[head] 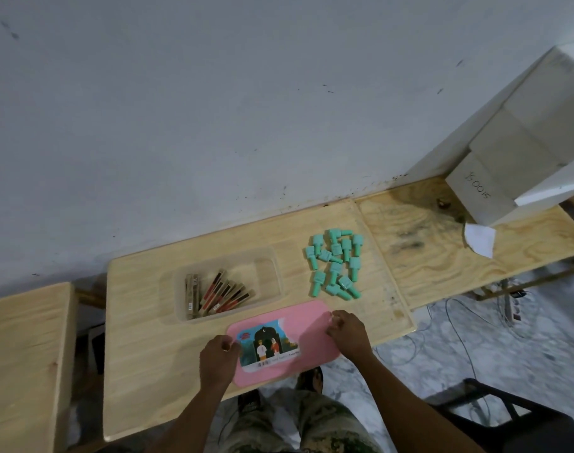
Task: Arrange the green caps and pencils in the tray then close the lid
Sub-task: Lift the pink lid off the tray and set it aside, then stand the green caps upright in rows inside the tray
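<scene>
On wooden table, clear tray holds pencils, lying slantwise at its left end. Right of tray, green caps heaped loose on table. At near edge, pink lid lies flat, sticker up. Fingers of left hand curl on lid's left edge; right hand pinches right edge.

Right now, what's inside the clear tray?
Only pencils, bunched at the left of the clear tray; the green caps lie outside on the table. Anything beneath the pencil bunch is covered.
</scene>
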